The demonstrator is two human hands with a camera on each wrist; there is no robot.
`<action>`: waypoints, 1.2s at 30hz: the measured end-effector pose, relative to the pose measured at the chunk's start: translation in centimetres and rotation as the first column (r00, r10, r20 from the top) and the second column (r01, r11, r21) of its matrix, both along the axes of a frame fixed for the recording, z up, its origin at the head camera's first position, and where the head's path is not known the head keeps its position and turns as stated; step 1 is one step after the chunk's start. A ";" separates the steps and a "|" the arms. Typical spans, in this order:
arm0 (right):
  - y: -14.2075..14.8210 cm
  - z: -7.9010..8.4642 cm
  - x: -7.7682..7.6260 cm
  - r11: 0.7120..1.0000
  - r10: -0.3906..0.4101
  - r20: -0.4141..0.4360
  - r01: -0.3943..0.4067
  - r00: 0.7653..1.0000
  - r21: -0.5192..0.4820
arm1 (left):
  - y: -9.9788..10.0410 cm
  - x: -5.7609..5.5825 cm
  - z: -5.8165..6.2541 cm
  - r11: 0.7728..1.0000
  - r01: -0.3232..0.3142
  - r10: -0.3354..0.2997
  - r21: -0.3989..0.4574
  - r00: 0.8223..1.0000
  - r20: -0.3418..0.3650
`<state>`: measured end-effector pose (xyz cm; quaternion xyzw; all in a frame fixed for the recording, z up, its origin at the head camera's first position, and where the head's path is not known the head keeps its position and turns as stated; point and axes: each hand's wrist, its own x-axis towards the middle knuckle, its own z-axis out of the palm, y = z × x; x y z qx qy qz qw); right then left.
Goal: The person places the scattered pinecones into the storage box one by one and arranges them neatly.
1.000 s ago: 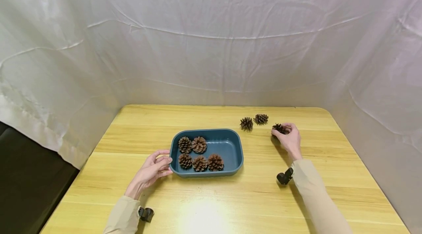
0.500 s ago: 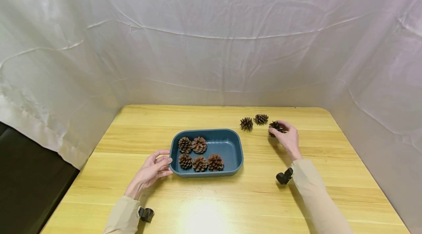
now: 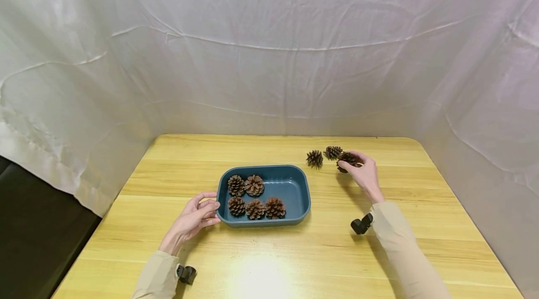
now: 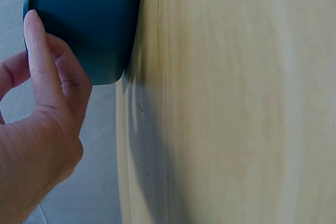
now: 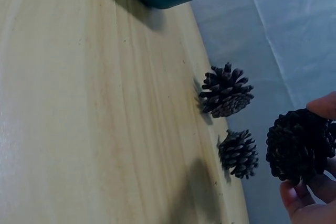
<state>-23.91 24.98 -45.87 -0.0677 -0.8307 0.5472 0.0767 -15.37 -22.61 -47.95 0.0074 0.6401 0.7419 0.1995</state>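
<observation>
My right hand grips a dark pine cone between thumb and fingers, lifted off the table at the right. My left hand pinches the left end of a blue rectangular tray; in the left wrist view its thumb lies on the rim and fingers are behind the wall. Inside the tray are several brown pine cones, in two rows toward its left side. Just left of the right hand, two loose pine cones lie on the table: one spiky, the other slightly farther back.
The wooden table ends at a pale hanging cloth at the back and sides. A dark surface shows at the lower left. Small black cameras are worn on both wrists.
My right hand has carried its pine cone leftward and slightly back, nearer the two loose ones. The left hand and the tray have stayed put.
</observation>
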 end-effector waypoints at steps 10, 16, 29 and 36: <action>-0.7 0.9 0.0 0.998 0.048 -0.020 -0.047 0.999 0.041 | 0.1 0.0 0.1 1.000 -0.001 0.001 -0.005 1.000 -0.004; -0.9 1.1 -0.2 0.995 0.084 -0.016 -0.083 0.996 0.064 | 0.1 0.0 0.1 1.000 -0.001 0.001 -0.008 1.000 -0.001; -2.0 2.3 0.0 0.985 0.148 -0.006 -0.147 0.989 0.086 | 0.1 0.0 0.0 1.000 -0.007 0.007 -0.003 1.000 0.002; -2.6 2.6 -0.1 0.980 0.173 -0.027 -0.169 0.985 0.102 | 0.1 0.0 0.0 1.000 -0.008 0.008 -0.007 1.000 0.003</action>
